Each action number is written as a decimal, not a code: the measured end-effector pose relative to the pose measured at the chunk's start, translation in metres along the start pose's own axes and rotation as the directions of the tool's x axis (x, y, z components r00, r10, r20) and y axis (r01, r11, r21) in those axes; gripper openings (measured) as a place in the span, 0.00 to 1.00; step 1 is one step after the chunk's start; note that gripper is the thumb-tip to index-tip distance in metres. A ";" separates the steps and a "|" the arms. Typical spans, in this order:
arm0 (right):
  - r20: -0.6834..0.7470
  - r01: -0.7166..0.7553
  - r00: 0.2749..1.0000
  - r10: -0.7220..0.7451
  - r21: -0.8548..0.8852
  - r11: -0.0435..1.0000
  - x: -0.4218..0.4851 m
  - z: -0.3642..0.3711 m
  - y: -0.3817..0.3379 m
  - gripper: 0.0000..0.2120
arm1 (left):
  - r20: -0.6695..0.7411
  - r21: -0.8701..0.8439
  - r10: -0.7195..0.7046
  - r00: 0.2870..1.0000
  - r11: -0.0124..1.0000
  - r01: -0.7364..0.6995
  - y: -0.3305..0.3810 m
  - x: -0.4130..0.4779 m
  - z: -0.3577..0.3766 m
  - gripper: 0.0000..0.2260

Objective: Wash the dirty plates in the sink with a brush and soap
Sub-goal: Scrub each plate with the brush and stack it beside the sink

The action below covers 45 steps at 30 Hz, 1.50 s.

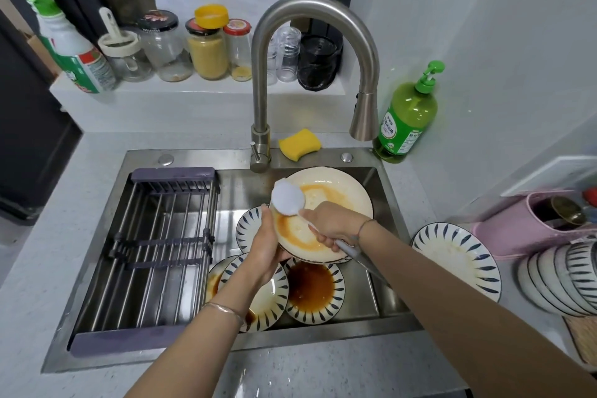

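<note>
Head view — which step was it?
— Scrubbing. Fingers of the left hand (265, 245) gripped the smeared plate (297, 233) over the sink (200, 158); the right hand (332, 224) clasped the brush (288, 196). Next, I'd judge, it needed sweeps across the orange ring (303, 247).

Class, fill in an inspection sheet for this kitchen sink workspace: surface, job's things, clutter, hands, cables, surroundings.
Surface: pale speckled counter around a steel sink.
Job's things: tilted plate smeared orange, brush head at its rim; dirty plates lie in the sink below, one pooled with brown sauce; green soap bottle at the sink's back right corner.
Clutter: yellow sponge beside the faucet, drying rack across the sink's left half, striped plate and stacked bowls on the counter at right.
Hands: left hand grips the plate's edge; right hand grips the brush handle.
Cables: nothing seen.
Surroundings: jars and a spray bottle on the ledge behind; pink holder at right.
</note>
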State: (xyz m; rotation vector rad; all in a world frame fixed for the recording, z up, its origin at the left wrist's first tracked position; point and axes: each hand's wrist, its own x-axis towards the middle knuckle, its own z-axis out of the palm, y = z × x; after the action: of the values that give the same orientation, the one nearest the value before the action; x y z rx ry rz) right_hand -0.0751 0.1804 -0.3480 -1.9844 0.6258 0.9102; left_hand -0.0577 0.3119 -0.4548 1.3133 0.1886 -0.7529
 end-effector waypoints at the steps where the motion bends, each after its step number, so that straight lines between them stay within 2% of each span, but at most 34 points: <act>1: 0.006 0.010 1.000 -0.010 -0.001 1.000 0.000 0.001 0.001 0.22 | -0.014 0.015 0.003 1.000 1.000 -0.003 0.001 -0.001 0.001 0.30; 3: 0.126 -0.007 0.992 0.010 -0.025 1.000 -0.003 0.001 0.004 0.22 | -0.048 0.037 0.008 0.999 0.999 -0.006 0.004 0.001 -0.005 0.31; 5: 0.230 0.015 0.973 0.019 -0.146 0.989 -0.007 -0.003 0.013 0.23 | -0.082 0.080 0.023 0.996 0.997 -0.017 0.010 0.000 -0.012 0.30; 8: 0.265 0.040 0.962 0.065 -0.371 0.928 -0.013 -0.020 0.030 0.23 | -0.085 0.180 0.072 0.994 0.982 -0.056 0.019 0.000 -0.026 0.27; 9: 0.244 0.031 0.965 0.091 -0.457 0.889 -0.013 -0.027 0.034 0.23 | -0.087 0.219 0.099 0.991 0.973 -0.078 0.022 0.001 -0.032 0.27; 11: 0.110 -0.016 0.988 0.111 -0.634 0.773 -0.013 -0.043 0.042 0.23 | -0.068 0.282 0.129 0.989 0.954 -0.105 0.028 0.001 -0.038 0.30; 13: -0.110 -0.077 0.994 -0.009 -0.750 0.657 -0.008 -0.054 0.042 0.19 | -0.016 0.350 0.122 0.992 0.930 -0.109 0.026 0.003 -0.042 0.30; 15: -0.302 -0.135 0.938 -0.174 -0.775 0.618 0.000 -0.056 0.036 0.18 | 0.003 0.379 0.072 0.997 0.923 -0.068 0.022 0.001 -0.037 0.25; 16: -0.353 -0.141 0.905 -0.239 -0.777 0.614 0.004 -0.053 0.032 0.18 | 0.005 0.379 0.038 0.999 0.925 -0.037 0.021 0.001 -0.033 0.23; 20: -0.295 -0.007 0.855 -0.427 -0.829 0.559 0.016 -0.037 0.027 0.21 | 0.011 0.357 -0.053 0.999 0.933 0.046 0.015 -0.001 -0.018 0.25; 24: -0.352 -0.048 0.875 -0.333 -0.746 0.664 0.019 -0.048 0.047 0.19 | -0.034 0.323 -0.016 0.999 0.946 0.026 0.017 0.005 -0.025 0.27; 27: -0.226 -0.048 0.942 -0.246 -0.819 0.571 0.010 -0.051 0.054 0.17 | -0.135 0.288 0.026 0.991 0.958 0.015 0.020 0.011 -0.032 0.26; 28: -0.155 -0.019 0.970 -0.188 -0.816 0.577 0.004 -0.047 0.052 0.16 | -0.149 0.276 0.040 0.988 0.961 0.003 0.021 0.011 -0.033 0.25; 29: -0.062 0.026 0.990 -0.128 -0.805 0.592 0.001 -0.044 0.050 0.15 | -0.156 0.264 0.041 0.987 0.964 0.001 0.019 0.013 -0.034 0.25; 30: 0.017 0.060 0.997 -0.072 -0.753 0.655 -0.003 -0.039 0.048 0.16 | -0.160 0.256 0.030 0.987 0.966 0.012 0.018 0.012 -0.033 0.25; 32: 0.116 0.060 0.993 -0.004 -0.488 0.871 -0.006 -0.027 0.045 0.21 | -0.154 0.205 0.003 0.988 0.978 0.029 0.013 0.012 -0.031 0.27; 34: 0.140 0.117 0.986 -0.088 -0.212 0.970 -0.007 -0.022 0.044 0.22 | -0.143 0.148 -0.018 0.990 0.988 0.039 0.010 0.013 -0.028 0.29; 36: 0.055 0.198 0.979 -0.197 -0.010 0.980 -0.008 -0.022 0.043 0.21 | -0.135 0.120 -0.014 0.991 0.992 0.030 0.012 0.013 -0.028 0.29; 38: -0.158 0.268 0.956 -0.246 0.139 0.953 -0.007 -0.027 0.046 0.20 | -0.125 0.109 0.003 0.992 0.994 0.011 0.015 0.013 -0.031 0.28; 40: -0.392 0.379 0.876 -0.280 0.203 0.903 -0.001 -0.033 0.056 0.18 | -0.134 0.108 0.012 0.991 0.994 0.002 0.016 0.012 -0.036 0.27; 42: -0.546 0.442 0.789 -0.281 0.186 0.878 0.003 -0.035 0.065 0.18 | -0.122 0.115 -0.003 0.993 0.993 0.017 0.016 0.011 -0.039 0.26; 43: -0.572 0.435 0.777 -0.262 0.187 0.881 0.005 -0.035 0.068 0.18 | -0.112 0.118 -0.016 0.994 0.993 0.030 0.015 0.011 -0.040 0.26; 45: -0.513 0.368 0.839 -0.184 0.284 0.885 0.006 -0.032 0.068 0.18 | -0.094 0.138 -0.042 0.995 0.989 0.055 0.015 0.011 -0.039 0.27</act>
State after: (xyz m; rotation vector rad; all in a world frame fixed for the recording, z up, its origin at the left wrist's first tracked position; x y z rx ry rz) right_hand -0.1078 0.1168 -0.3737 -1.8787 0.6893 0.0942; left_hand -0.0298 0.3442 -0.4598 1.4832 0.2448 -0.7587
